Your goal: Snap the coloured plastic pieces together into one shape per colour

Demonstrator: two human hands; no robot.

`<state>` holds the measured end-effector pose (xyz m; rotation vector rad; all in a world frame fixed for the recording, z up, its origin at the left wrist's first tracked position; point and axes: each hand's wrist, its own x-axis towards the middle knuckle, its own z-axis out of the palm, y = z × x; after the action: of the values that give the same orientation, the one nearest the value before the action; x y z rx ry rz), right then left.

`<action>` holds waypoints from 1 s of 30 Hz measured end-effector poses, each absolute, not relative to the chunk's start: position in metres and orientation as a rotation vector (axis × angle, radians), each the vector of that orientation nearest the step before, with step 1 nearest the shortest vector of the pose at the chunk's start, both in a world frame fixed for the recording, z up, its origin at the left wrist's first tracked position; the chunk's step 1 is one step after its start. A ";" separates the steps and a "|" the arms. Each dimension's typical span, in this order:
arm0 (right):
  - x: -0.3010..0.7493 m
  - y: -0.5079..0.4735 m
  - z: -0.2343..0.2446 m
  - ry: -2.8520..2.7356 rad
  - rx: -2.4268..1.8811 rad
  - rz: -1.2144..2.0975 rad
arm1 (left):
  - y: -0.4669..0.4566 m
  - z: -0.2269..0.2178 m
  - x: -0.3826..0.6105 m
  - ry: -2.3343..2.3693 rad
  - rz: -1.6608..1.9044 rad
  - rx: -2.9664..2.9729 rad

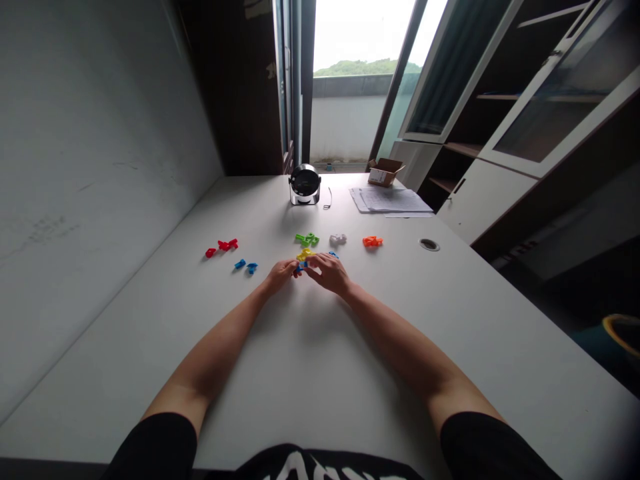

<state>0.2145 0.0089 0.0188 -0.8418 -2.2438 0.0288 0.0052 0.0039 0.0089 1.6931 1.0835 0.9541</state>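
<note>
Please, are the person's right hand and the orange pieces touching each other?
Apart. The head view shows white table between the right hand and the orange pieces.

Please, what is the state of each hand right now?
Left hand: closed, holding a blue piece.
Right hand: partly curled beside it; its grip cannot be told.

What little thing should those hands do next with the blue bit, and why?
I'd probably have the right hand gently steady the blue piece from its side. The left hand seems to pinch the piece at its other side, and the right thumb and fingers are already curled close by, just in front of the yellow pieces.
</note>
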 end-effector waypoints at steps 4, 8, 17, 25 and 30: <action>0.213 0.010 0.017 -2.257 -0.810 0.011 | 0.004 0.009 0.005 1.094 0.950 1.723; 0.213 0.011 0.016 -2.305 -0.785 -0.009 | 0.005 0.008 0.004 1.089 0.944 1.747; 0.211 0.012 0.014 -2.332 -0.759 -0.027 | 0.008 0.004 0.004 1.081 0.944 1.767; 0.225 0.021 0.016 -2.243 -0.900 -0.046 | 0.007 0.004 0.003 1.054 0.966 1.750; 0.263 0.047 0.013 -1.976 -1.285 -0.004 | 0.009 -0.002 0.002 1.093 0.986 1.770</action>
<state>0.2630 0.0471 0.0128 -1.2853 -1.9762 -0.0039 0.0024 0.0090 -0.0022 1.7699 1.0928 0.9864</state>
